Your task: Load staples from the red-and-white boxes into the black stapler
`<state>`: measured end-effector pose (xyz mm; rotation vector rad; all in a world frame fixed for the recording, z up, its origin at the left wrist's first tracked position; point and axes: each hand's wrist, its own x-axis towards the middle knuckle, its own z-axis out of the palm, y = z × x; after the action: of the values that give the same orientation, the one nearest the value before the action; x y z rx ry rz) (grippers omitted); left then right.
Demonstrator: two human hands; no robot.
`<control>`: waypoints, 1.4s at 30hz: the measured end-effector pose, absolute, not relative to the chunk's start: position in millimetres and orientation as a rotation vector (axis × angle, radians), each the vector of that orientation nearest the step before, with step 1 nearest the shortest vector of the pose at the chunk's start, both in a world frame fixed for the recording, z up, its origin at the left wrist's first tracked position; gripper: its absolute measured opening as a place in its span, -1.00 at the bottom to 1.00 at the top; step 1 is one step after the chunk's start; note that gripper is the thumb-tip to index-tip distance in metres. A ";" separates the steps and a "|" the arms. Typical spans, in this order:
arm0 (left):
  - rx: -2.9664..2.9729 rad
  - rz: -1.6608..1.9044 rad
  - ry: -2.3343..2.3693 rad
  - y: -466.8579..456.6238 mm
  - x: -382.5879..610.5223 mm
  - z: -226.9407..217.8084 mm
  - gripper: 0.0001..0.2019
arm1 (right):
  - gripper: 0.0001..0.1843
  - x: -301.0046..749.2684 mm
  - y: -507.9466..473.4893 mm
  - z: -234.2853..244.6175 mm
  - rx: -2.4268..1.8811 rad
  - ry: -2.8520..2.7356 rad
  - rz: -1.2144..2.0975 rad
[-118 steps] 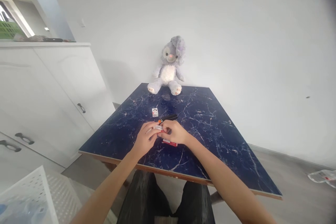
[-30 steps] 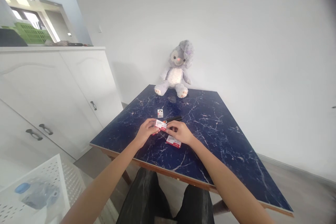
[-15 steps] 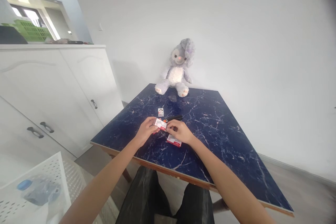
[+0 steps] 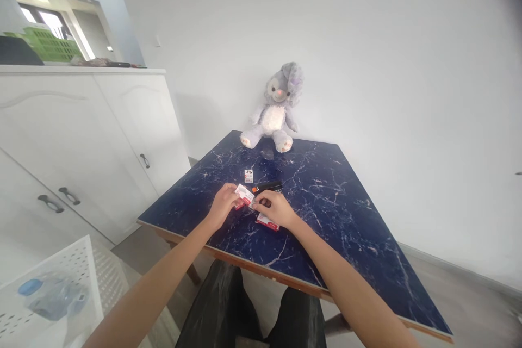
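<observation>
My left hand (image 4: 222, 207) grips a small white-and-red box (image 4: 244, 194) above the table, thumb on its face. At the right end of that box, my right hand (image 4: 278, 210) has its fingers pinched on the edge or end flap; which one I cannot tell. A second white-and-red box (image 4: 267, 222) lies flat on the table just below my right hand. Some red shows beneath the held box, partly hidden by my left fingers. Beyond my hands lie a black oblong object with an orange end (image 4: 268, 187) and a small white printed box (image 4: 248, 176).
A grey plush rabbit (image 4: 274, 114) sits at the far edge of the dark blue marbled table (image 4: 326, 217), against the wall. White cabinets (image 4: 81, 119) stand on the left. At lower left, a white perforated basket (image 4: 93, 277) holds a clear plastic bottle (image 4: 53, 296).
The held box has shifted slightly left and tilted more. My right hand has moved a little left with it, its fingers still at the box's right end.
</observation>
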<state>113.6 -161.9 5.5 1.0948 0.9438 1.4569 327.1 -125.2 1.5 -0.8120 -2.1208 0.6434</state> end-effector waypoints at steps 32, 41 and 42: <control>1.200 1.465 1.089 -164.2 115.1 6.5 -0.67 | -0.81 321.8 -125.8 -2.3 -0.878 -2.064 0.847; 1.100 1.572 1.246 -158.9 109.8 4.5 -0.63 | -0.70 334.7 -118.2 10.8 -0.894 -1.754 1.214; 1.087 1.582 1.251 -158.7 109.1 4.2 -0.63 | -0.68 334.6 -117.3 10.9 -0.892 -1.699 1.258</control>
<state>109.1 -158.7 4.2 1.0867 1.2506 1.5819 334.6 -117.3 10.9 -0.8918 -1.6993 1.2581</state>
